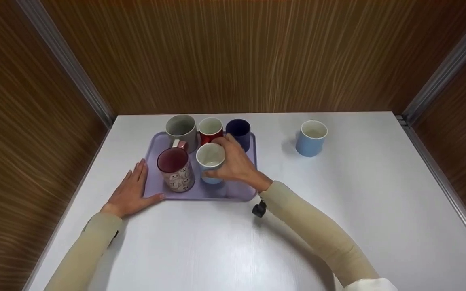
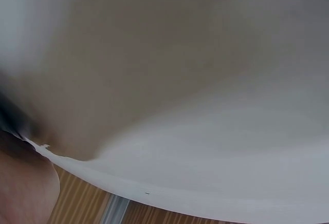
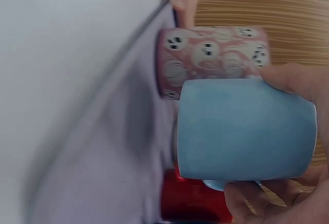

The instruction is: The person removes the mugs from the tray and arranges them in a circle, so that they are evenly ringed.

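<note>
My right hand (image 1: 235,163) grips a light blue mug (image 1: 210,158), its thumb on the near side and fingers round the far side. The mug is upright over the lilac tray (image 1: 237,190); whether its base touches the tray I cannot tell. In the right wrist view the blue mug (image 3: 244,129) fills the grasp, beside a pink mug with ghost faces (image 3: 211,54). My left hand (image 1: 130,195) lies with straight fingers at the tray's left front corner, thumb along the front edge. The left wrist view shows mostly blurred white surface, with some skin at the lower left.
On the tray stand the ghost-patterned mug (image 1: 179,178), a grey mug (image 1: 188,139), a red mug (image 1: 206,138) and a dark blue mug (image 1: 244,139). Another light blue mug (image 1: 310,144) stands on the white table (image 1: 362,194) at the right. Wood-grain panels (image 1: 249,56) enclose the back and sides.
</note>
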### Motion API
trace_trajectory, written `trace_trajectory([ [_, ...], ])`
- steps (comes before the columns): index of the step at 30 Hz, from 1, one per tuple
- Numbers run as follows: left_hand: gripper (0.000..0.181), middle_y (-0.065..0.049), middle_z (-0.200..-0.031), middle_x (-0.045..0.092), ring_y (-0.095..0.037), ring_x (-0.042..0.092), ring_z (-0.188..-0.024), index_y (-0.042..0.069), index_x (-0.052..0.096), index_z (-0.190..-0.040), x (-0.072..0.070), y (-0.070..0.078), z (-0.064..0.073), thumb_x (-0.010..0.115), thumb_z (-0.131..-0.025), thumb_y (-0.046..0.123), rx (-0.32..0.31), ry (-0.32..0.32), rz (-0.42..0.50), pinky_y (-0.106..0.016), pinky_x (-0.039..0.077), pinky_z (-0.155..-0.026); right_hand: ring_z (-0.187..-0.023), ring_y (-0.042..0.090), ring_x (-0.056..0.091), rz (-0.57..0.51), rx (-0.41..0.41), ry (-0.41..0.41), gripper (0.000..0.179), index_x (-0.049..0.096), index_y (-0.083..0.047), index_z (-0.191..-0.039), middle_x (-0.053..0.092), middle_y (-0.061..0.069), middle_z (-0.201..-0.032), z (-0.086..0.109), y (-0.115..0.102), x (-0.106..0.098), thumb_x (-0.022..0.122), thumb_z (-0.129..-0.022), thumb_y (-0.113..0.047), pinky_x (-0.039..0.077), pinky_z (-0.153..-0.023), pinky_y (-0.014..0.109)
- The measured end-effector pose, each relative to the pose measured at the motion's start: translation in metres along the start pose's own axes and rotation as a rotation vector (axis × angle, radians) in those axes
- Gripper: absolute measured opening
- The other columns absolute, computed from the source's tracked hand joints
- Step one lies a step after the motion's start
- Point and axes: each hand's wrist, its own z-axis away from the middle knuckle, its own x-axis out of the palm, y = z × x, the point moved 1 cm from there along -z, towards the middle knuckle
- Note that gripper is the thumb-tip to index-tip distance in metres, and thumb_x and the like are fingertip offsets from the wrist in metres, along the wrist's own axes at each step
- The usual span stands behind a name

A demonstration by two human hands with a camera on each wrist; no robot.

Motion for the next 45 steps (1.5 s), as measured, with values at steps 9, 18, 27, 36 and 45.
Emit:
trace_trajectory([
  [9, 0.126, -0.023, -0.179, 0.001, -0.041, 0.004, -0.167, -0.006, 0.007, -0.168, -0.001, -0.001, -0.001, 0.062, -0.092, 0.077, 0.006, 0.005, 0.002, -0.058, 0.010, -0.135, -0.117, 0.026, 0.059, 0.016, -0.066, 0.019, 0.084, 0.065, -0.007, -0.135, 0.059, 0.011, -0.124, 0.000, -0.008, -0.037, 0.098, -0.066, -0.041, 0.054, -0.102, 0.048],
  [18, 0.125, -0.022, -0.179, 0.001, -0.042, 0.004, -0.167, -0.006, 0.008, -0.168, -0.001, -0.001, -0.001, 0.063, -0.092, 0.076, 0.008, 0.008, 0.021, -0.058, 0.010, -0.135, -0.118, 0.028, 0.062, -0.070, -0.043, 0.011, 0.081, 0.064, -0.004, -0.136, 0.061, 0.013, -0.123, 0.009, -0.002, -0.076, 0.098, -0.069, -0.035, 0.057, -0.102, 0.049],
  [27, 0.124, -0.026, -0.178, 0.004, -0.044, 0.007, -0.166, -0.008, 0.010, -0.167, 0.000, -0.003, -0.001, 0.064, -0.093, 0.074, 0.023, 0.024, 0.023, -0.059, 0.011, -0.135, -0.119, 0.032, 0.062, -0.088, 0.025, 0.035, 0.086, 0.064, -0.009, -0.142, 0.063, 0.014, -0.124, 0.020, 0.008, -0.110, 0.100, -0.066, -0.027, 0.055, -0.101, 0.053],
  [36, 0.126, -0.021, -0.180, 0.001, -0.040, 0.003, -0.167, -0.004, 0.006, -0.169, 0.001, -0.004, -0.002, 0.060, -0.092, 0.079, -0.009, -0.016, 0.009, -0.059, 0.010, -0.135, -0.118, 0.035, 0.068, -0.054, 0.053, 0.021, 0.089, 0.063, -0.010, -0.144, 0.069, 0.015, -0.132, 0.028, 0.016, -0.129, 0.102, -0.065, -0.022, 0.058, -0.096, 0.056],
  [45, 0.126, -0.021, -0.180, -0.001, -0.041, 0.002, -0.167, -0.004, 0.005, -0.169, 0.001, -0.008, 0.000, 0.061, -0.092, 0.079, -0.014, -0.019, 0.027, -0.060, 0.009, -0.135, -0.120, 0.035, 0.068, -0.040, 0.140, 0.017, 0.088, 0.062, -0.012, -0.145, 0.070, 0.015, -0.134, 0.030, 0.018, -0.160, 0.101, -0.067, -0.020, 0.056, -0.100, 0.057],
])
